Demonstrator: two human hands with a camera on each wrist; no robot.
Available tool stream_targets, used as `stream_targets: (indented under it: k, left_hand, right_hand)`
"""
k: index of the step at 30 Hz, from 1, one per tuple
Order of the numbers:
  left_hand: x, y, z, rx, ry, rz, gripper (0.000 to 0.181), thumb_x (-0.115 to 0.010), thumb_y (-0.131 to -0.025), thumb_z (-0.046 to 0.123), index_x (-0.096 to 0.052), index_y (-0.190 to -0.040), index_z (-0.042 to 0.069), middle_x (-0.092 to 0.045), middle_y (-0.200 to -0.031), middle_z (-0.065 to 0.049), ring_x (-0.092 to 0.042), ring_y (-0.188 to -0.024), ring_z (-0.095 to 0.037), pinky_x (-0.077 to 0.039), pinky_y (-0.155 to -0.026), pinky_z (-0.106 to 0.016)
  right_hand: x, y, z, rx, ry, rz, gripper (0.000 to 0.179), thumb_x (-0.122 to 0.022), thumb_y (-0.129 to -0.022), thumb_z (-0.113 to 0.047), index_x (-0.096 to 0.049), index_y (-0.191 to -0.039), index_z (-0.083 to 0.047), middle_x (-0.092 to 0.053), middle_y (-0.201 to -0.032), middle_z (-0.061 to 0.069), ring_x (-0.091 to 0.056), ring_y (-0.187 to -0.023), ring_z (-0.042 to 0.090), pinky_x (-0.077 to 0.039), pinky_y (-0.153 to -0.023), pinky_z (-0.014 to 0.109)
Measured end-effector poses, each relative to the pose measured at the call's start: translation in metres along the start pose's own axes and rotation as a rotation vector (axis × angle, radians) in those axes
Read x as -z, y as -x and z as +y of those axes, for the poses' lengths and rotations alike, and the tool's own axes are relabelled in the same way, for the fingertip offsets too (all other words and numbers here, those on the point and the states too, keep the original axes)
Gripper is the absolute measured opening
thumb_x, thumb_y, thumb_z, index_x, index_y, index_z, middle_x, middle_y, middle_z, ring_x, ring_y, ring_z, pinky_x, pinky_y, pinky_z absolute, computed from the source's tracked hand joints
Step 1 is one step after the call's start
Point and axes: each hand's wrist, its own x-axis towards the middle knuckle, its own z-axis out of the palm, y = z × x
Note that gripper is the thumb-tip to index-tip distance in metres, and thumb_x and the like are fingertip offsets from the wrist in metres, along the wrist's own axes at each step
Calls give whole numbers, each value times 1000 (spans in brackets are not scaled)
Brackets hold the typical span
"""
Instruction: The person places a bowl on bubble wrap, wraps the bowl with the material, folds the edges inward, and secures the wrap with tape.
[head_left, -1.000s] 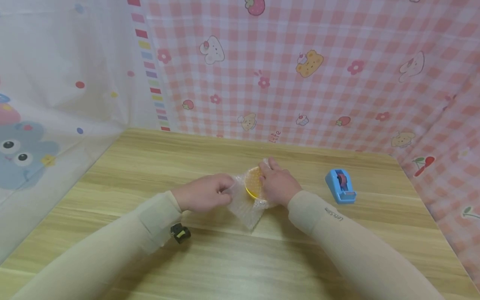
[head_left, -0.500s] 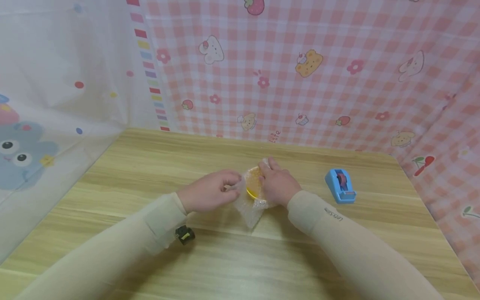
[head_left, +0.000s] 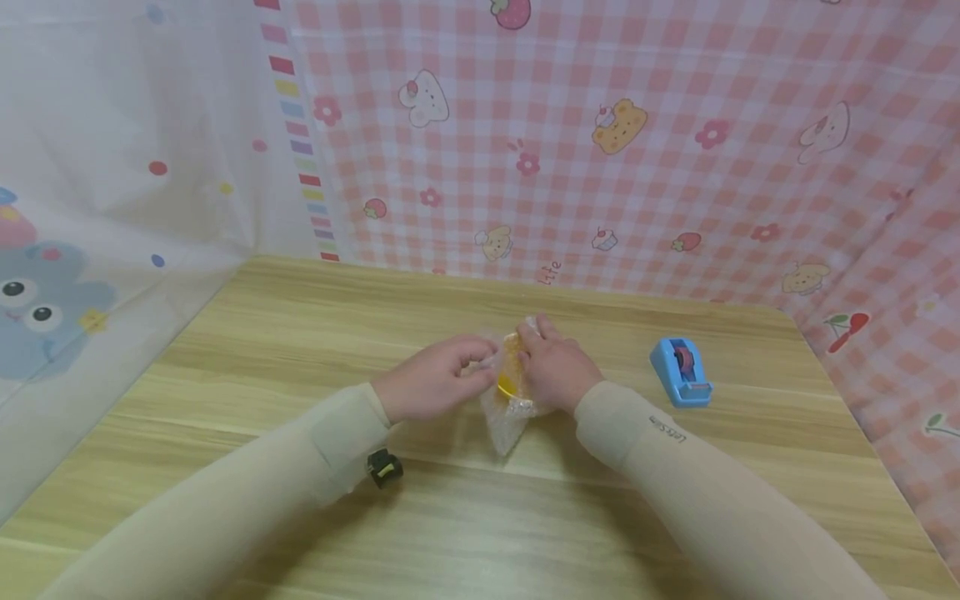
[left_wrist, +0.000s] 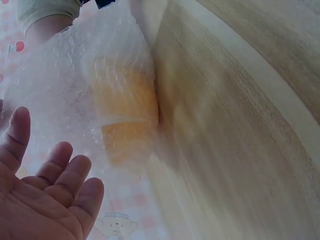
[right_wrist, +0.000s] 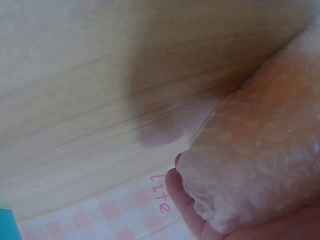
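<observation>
A yellow-orange thing with a round rim [head_left: 507,381] lies inside clear bubble wrap [head_left: 506,432] on the table; the wrap blurs its exact kind. My left hand [head_left: 438,379] pinches the left flap of the wrap, drawn up against the thing. In the left wrist view, the thumb side of that hand [left_wrist: 55,195] is at the wrap's edge and the other fingers are loosely bent. My right hand [head_left: 561,371] grips the wrapped bundle from the right, covering part of it. Bubble wrap [right_wrist: 255,150] bulges over its curved fingers [right_wrist: 182,195] in the right wrist view.
A blue tape dispenser [head_left: 682,373] stands on the wooden table [head_left: 480,533] to the right of my right hand. A small black device [head_left: 385,468] sits at my left cuff. Pink checked cloth [head_left: 570,192] hangs behind the table's far edge.
My left hand has moved to the right, bringing the wrap's left flap over towards the yellow-orange thing. Less of the round rim shows. The right hand has stayed in place.
</observation>
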Motion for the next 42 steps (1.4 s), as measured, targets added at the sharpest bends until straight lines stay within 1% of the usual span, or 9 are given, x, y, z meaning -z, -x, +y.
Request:
stream_targets:
  k: [10, 15, 17, 22, 23, 24, 28, 33, 42]
  left_hand:
    - [-3, -5, -4, 20, 23, -46, 42, -49, -112, 33, -60, -144, 9, -52, -161, -7, -43, -153, -30, -35, -127, -53]
    - [-5, -5, -8, 30, 17, -108, 35, -53, -110, 33, -58, -141, 18, -41, -169, -1, -37, -157, -30, -35, -127, -55]
    - [-6, -5, -10, 29, -11, -133, 34, -58, -107, 32, -57, -139, 21, -39, -170, -1, -48, -148, -32, -43, -120, -55]
    - [-12, -8, -16, -16, -160, -179, 64, -69, -99, 25, -43, -157, 17, -36, -171, -3, -46, -150, -28, -40, -125, -48]
    - [-14, -9, -17, -25, -203, -190, 71, -71, -98, 26, -39, -161, 17, -32, -173, -3, -40, -154, -27, -34, -128, -47]
    - [-16, -9, -18, -32, -245, -199, 77, -72, -98, 26, -34, -164, 17, -27, -175, -3, -26, -162, -24, -23, -132, -47]
    - [-21, -11, -18, -29, -398, -243, 97, -73, -97, 45, -15, -171, 19, -3, -179, -3, -4, -166, -22, -10, -134, -51]
    - [-23, -14, -15, 5, -499, -268, 107, -63, -96, 66, -5, -171, 17, 8, -177, -8, 10, -165, -26, -3, -134, -55]
    - [-31, -23, -19, 61, -585, -252, 109, -48, -96, 79, -2, -170, 14, 8, -178, -6, 11, -165, -25, -2, -134, -56]
  right_hand:
    - [1, 1, 0, 39, 67, -2, 54, -39, -114, -25, -35, -163, -2, -26, -175, 14, -15, -164, 38, -33, -125, 63]
    - [2, 3, 0, 78, 101, 1, 51, -52, -108, -19, -49, -155, 1, -28, -173, 16, -16, -163, 41, -36, -122, 65]
    - [2, 3, 1, 90, 95, 2, 56, -61, -103, -19, -50, -154, 1, -29, -173, 17, -16, -163, 43, -35, -122, 66]
    - [3, 5, 1, 110, 78, 6, 76, -76, -94, -35, -47, -159, -9, -30, -172, 18, -15, -162, 46, -34, -122, 68]
    - [3, 6, 1, 111, 77, 3, 78, -77, -92, -36, -47, -159, -10, -30, -172, 18, -15, -162, 46, -34, -122, 68]
    - [3, 6, 1, 109, 77, -1, 80, -78, -91, -37, -46, -160, -11, -29, -173, 18, -14, -162, 46, -33, -122, 68]
    - [3, 5, 0, 82, 65, -22, 85, -82, -88, -30, -43, -160, -6, -25, -174, 16, -11, -163, 42, -30, -125, 64]
    - [2, 5, 1, 96, 90, -27, 86, -84, -85, -31, -47, -158, -6, -26, -174, 17, -11, -163, 44, -32, -125, 64]
    - [2, 4, 4, 120, 73, -41, 90, -83, -86, -42, -44, -160, -6, -24, -173, 22, -11, -162, 48, -32, -124, 64]
